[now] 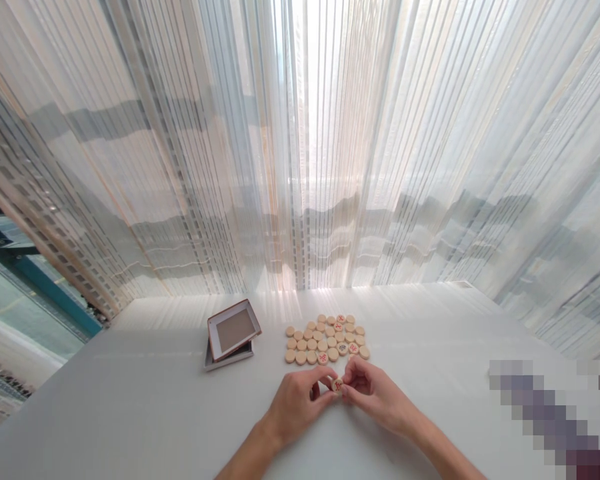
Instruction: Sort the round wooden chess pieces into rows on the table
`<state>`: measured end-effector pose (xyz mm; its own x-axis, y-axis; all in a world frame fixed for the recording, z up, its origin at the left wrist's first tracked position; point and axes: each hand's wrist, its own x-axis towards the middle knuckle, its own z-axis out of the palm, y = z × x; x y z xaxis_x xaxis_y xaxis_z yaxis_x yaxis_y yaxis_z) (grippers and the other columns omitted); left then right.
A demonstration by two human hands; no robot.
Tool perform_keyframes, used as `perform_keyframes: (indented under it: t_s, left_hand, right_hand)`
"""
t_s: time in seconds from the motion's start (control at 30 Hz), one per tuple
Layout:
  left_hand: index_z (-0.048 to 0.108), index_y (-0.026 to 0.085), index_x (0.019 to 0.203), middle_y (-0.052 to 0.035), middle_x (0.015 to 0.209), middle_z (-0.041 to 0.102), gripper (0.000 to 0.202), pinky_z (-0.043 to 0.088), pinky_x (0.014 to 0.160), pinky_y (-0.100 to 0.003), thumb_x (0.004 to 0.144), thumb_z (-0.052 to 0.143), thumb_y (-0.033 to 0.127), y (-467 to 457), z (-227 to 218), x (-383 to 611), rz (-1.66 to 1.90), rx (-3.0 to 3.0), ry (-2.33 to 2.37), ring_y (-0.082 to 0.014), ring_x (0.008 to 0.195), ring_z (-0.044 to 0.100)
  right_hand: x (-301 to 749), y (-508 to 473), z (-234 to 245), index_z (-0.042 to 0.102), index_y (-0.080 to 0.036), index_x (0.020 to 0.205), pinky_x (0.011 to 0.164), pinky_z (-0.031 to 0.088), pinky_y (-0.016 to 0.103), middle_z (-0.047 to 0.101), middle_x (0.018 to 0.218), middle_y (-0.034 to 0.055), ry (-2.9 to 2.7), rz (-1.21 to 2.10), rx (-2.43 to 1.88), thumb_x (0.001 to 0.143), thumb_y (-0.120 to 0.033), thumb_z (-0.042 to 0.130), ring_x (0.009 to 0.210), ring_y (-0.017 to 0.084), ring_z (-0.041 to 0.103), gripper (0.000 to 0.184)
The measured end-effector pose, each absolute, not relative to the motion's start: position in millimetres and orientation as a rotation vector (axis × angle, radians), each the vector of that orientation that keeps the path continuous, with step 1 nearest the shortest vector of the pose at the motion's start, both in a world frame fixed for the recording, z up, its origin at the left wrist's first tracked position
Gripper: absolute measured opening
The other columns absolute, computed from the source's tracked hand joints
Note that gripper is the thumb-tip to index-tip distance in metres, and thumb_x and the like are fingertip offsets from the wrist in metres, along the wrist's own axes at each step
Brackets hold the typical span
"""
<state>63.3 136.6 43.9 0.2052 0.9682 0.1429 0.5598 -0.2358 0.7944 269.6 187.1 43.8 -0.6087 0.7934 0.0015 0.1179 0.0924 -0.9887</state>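
Observation:
Both my hands meet above the white table, pinching one round wooden chess piece between their fingertips. My left hand is curled, its thumb and fingers closed on the piece's left side. On the piece's right side my right hand is closed with bent fingers. Just beyond my hands lies a cluster of several pale wooden discs; a few show red or dark characters, the others are blank side up.
An open box with a red rim leans on its grey base left of the discs. Sheer striped curtains hang along the table's far edge. A blurred patch covers the lower right corner.

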Motion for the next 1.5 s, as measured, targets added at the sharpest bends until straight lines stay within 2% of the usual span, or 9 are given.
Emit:
perform_keyframes:
  t_s: [0.37, 0.5, 0.73, 1.03, 1.5]
  left_hand:
    - [0.07, 0.026, 0.107, 0.0044, 0.092, 0.075, 0.02, 0.047, 0.067, -0.021, 0.088, 0.065, 0.024, 137, 42, 63, 0.868, 1.896, 1.415, -0.0105, 0.063, 0.057]
    - [0.071, 0.025, 0.105, 0.0037, 0.092, 0.076, 0.018, 0.047, 0.066, -0.021, 0.088, 0.065, 0.027, 137, 43, 64, 0.859, 1.917, 1.423, -0.0108, 0.064, 0.058]
    - [0.072, 0.026, 0.104, 0.0037, 0.093, 0.077, 0.017, 0.047, 0.066, -0.021, 0.091, 0.063, 0.028, 137, 45, 64, 0.858, 1.971, 1.408, -0.0112, 0.065, 0.059]
    - [0.072, 0.026, 0.103, 0.0037, 0.092, 0.077, 0.017, 0.047, 0.066, -0.021, 0.088, 0.067, 0.03, 136, 45, 63, 0.851, 1.949, 1.416, -0.011, 0.062, 0.057]
    - [0.069, 0.025, 0.111, 0.004, 0.09, 0.077, 0.024, 0.048, 0.068, -0.021, 0.089, 0.066, 0.037, 136, 42, 61, 0.846, 1.916, 1.436, -0.0107, 0.063, 0.058]
  right_hand:
    - [269, 188, 40, 0.051, -0.022, 0.084, 0.073, 0.051, 0.031, 0.063, 0.081, 0.0003, -1.827, 1.537, -0.938, 0.084, -0.054, 0.069, 0.08, 0.019, 0.064, 0.036]
    - [268, 187, 39, 0.05, -0.022, 0.082, 0.069, 0.05, 0.03, 0.066, 0.08, 0.0003, -1.818, 1.532, -0.973, 0.082, -0.052, 0.071, 0.076, 0.018, 0.063, 0.037]
    - [261, 185, 37, 0.045, -0.023, 0.074, 0.057, 0.043, 0.027, 0.061, 0.066, -0.0032, -1.755, 1.472, -1.049, 0.081, -0.048, 0.073, 0.06, 0.015, 0.058, 0.039]
    - [264, 185, 42, 0.05, -0.022, 0.078, 0.065, 0.049, 0.03, 0.065, 0.071, -0.0011, -1.802, 1.489, -0.999, 0.083, -0.057, 0.068, 0.068, 0.017, 0.063, 0.04]
    - [271, 187, 47, 0.051, -0.021, 0.086, 0.075, 0.05, 0.033, 0.067, 0.077, 0.0002, -1.821, 1.599, -0.902, 0.085, -0.058, 0.068, 0.076, 0.018, 0.065, 0.04]
